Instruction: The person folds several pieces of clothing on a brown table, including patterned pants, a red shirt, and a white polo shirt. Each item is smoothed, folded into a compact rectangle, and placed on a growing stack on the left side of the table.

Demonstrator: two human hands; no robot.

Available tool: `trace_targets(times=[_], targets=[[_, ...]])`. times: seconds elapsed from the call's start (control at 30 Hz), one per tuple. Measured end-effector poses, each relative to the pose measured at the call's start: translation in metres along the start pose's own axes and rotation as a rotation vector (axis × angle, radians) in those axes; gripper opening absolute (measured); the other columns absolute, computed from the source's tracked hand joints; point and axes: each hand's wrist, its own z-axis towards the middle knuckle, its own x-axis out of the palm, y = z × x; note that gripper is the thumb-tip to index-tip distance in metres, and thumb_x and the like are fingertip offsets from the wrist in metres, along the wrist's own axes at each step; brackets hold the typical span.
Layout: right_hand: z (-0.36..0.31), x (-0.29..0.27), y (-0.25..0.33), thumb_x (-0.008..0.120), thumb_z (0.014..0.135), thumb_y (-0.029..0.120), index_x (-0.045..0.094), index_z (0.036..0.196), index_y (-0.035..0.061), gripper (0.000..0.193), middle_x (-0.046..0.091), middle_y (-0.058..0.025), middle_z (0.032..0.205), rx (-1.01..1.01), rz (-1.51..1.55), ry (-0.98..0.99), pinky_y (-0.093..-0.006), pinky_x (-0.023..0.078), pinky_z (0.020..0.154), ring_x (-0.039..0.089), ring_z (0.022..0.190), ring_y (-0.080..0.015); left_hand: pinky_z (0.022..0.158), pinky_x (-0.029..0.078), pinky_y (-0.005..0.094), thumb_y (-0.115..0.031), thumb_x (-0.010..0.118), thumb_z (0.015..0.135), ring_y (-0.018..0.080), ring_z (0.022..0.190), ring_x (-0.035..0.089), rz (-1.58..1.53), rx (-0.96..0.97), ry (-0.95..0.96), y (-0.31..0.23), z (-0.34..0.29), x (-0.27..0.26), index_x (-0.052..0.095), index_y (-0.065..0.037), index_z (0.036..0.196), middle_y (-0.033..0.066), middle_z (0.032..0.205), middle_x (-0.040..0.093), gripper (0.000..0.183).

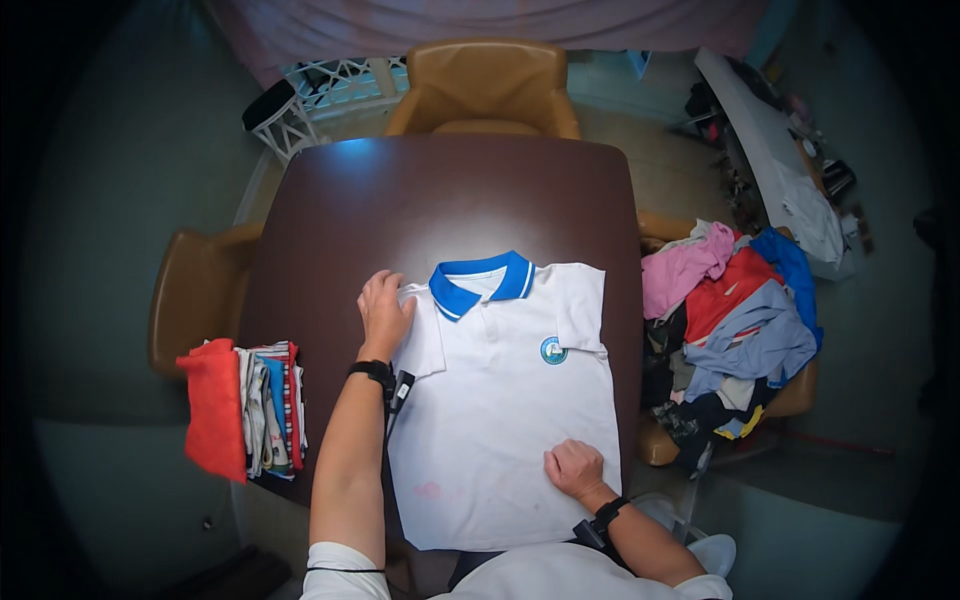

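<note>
A white polo shirt (505, 420) with a blue collar (458, 296) lies spread on the dark brown table, its hem toward me. A round green-and-blue badge (553, 350) marks the chest. Both short sleeves are folded inward over the body. At the outer edge of the left sleeve (424, 335), my left hand (384, 312) rests with its fingers stretched out, slightly bent. My right hand (577, 468) is closed in a loose fist on the lower right of the shirt; the cloth around it lies smooth.
Folded clothes (265, 410), with a red one (213, 410) outermost, sit at the table's left edge. A loose heap of clothes (740, 320) fills a chair on the right. Tan chairs (487, 85) stand around the table (400, 200). A cluttered white side table (765, 150) is at the far right.
</note>
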Motion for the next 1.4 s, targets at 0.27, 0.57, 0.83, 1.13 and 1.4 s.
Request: trace_targets(times=[0.27, 0.57, 0.83, 1.13, 1.4], targets=[[0.0, -0.006, 0.001, 0.078, 0.088, 0.016, 0.057, 0.075, 0.0129, 0.026, 0.057, -0.007, 0.074, 0.021, 0.022, 0.009, -0.0432, 0.052, 0.058, 0.064, 0.066, -0.0288, 0.135, 0.02, 0.0569, -0.034, 0.071, 0.101, 0.0421, 0.166, 0.027, 0.13, 0.111, 0.222, -0.018, -0.091, 0.012, 0.047, 0.002, 0.162, 0.0235, 0.173, 0.04, 0.074], [-0.004, -0.002, -0.005, 0.077, 0.09, 0.019, 0.058, 0.076, 0.0128, 0.025, 0.059, -0.0076, 0.075, 0.008, 0.042, -0.044, -0.0432, 0.052, 0.059, 0.065, 0.067, -0.0292, 0.136, 0.013, 0.0595, -0.053, 0.06, 0.107, 0.0404, 0.17, 0.018, 0.299, 0.163, 0.434, -0.004, -0.077, -0.006, 0.036, -0.012, 0.174, 0.0204, 0.183, 0.024, 0.082], [0.021, -0.012, -0.013, 0.075, 0.096, 0.018, 0.065, 0.094, 0.0071, 0.015, 0.066, -0.0134, 0.092, 0.199, 0.128, -0.027, -0.0495, 0.056, 0.068, 0.07, 0.081, -0.0379, 0.132, 0.023, 0.0619, -0.028, 0.07, 0.098, 0.0495, 0.161, 0.032, 0.144, 0.137, 0.29, -0.039, -0.122, -0.006, 0.048, 0.006, 0.159, 0.0297, 0.171, 0.04, 0.074], [0.131, -0.016, -0.105, 0.073, 0.092, 0.015, 0.06, 0.11, 0.0059, 0.024, 0.066, -0.0198, 0.112, 0.34, -0.235, -0.006, -0.0539, 0.058, 0.083, 0.071, 0.098, -0.0416, 0.119, 0.044, 0.0552, 0.001, 0.061, 0.096, 0.0445, 0.138, 0.056, 0.221, -0.108, 0.098, -0.029, -0.167, -0.015, 0.062, 0.0, 0.145, 0.0223, 0.147, 0.061, 0.049], [0.132, -0.021, -0.109, 0.064, 0.096, 0.011, 0.061, 0.107, 0.005, 0.013, 0.068, -0.0226, 0.105, 0.49, -0.087, -0.034, -0.0628, 0.056, 0.085, 0.07, 0.096, -0.0516, 0.088, 0.059, 0.0495, -0.001, 0.065, 0.096, 0.0405, 0.101, 0.069, 0.169, -0.165, -0.009, -0.003, -0.175, -0.029, 0.071, -0.004, 0.131, 0.0171, 0.115, 0.063, 0.036]])
